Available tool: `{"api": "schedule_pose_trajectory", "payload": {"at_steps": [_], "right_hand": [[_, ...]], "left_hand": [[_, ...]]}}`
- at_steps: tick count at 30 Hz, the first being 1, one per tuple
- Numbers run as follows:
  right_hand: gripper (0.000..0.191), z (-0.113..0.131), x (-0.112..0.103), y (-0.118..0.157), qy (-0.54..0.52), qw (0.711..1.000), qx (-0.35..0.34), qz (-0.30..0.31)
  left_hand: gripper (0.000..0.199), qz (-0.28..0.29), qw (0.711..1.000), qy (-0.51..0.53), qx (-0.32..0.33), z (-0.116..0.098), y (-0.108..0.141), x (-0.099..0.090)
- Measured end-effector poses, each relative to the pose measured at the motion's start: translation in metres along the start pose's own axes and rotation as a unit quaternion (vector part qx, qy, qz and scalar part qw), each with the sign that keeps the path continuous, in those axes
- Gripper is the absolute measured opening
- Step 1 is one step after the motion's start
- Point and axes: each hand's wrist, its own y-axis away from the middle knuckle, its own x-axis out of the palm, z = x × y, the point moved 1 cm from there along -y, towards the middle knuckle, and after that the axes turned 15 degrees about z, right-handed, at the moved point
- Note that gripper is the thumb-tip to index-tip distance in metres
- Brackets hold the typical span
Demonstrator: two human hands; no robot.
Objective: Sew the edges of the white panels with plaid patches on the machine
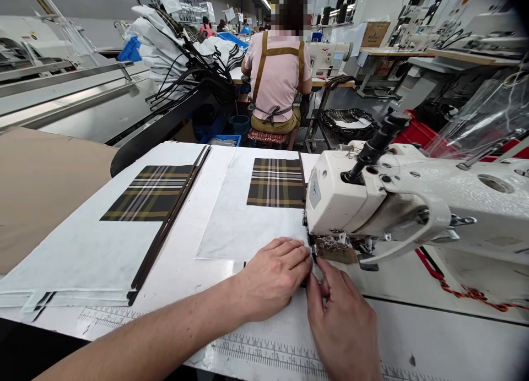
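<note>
Where the left hand (273, 277) lies palm-down and angled toward the right hand (341, 326), its fingertips (300, 257) reach the front of the sewing machine's presser foot (330, 248). The two hands sit close together, almost touching, with a narrow dark strip (304, 283) showing between them at the foot, though I cannot tell whether either hand is clamped on it. Beneath them lies a white sheet (248, 221), and an inch scale (268, 352) runs along the front of the white table (430, 348). Just above the hands, the cream head of the sewing machine (351, 202) stands at the right, and a plaid panel (276, 183) in brown, tan and white lies on the sheet beside it. Further left, a second plaid panel (144, 195) lies on another white sheet (74, 254) beside long dark strips (169, 221), with a tan board (41, 194) past the table's left edge. Well beyond, a co-worker (276, 75) in a pink shirt sits with their back turned at another sewing machine (328, 59), near a stack of white bags with black straps (161, 45).
</note>
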Motion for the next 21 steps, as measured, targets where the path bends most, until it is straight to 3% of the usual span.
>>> {"api": "schedule_pose_trajectory", "payload": {"at_steps": [12, 18, 21], "right_hand": [[0.042, -0.002, -0.001, -0.001, 0.023, 1.000, -0.008, -0.013], [0.039, -0.016, 0.009, 0.001, 0.018, 0.999, -0.028, 0.005], [0.037, -0.013, 0.015, 0.003, -0.013, 1.000, -0.009, -0.023]], "left_hand": [[0.038, 0.019, 0.999, -0.001, -0.046, 0.002, -0.003, 0.001], [0.039, 0.031, 0.997, 0.005, -0.076, 0.007, 0.000, -0.004], [0.040, 0.021, 0.992, 0.009, -0.121, 0.012, 0.007, -0.010]]}}
